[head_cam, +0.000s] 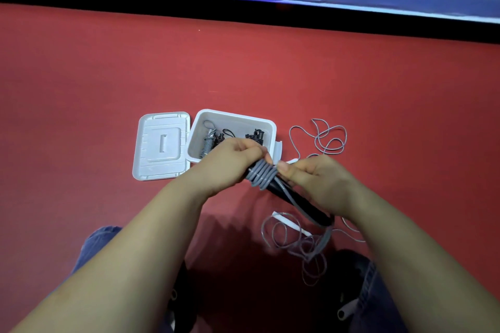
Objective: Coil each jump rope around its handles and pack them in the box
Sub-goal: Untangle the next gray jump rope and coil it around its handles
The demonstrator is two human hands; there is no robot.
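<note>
Left hand curls its fingers round the upper end of a pair of black handles; right hand grips the same bundle lower down, thumb pressed beside the grey rope coil wound round the handles. The loose remainder of this rope trails to the red floor below. Behind the hands stands the open white box, coiled ropes inside, its lid lying just left. Another uncoiled rope lies right of the box.
</note>
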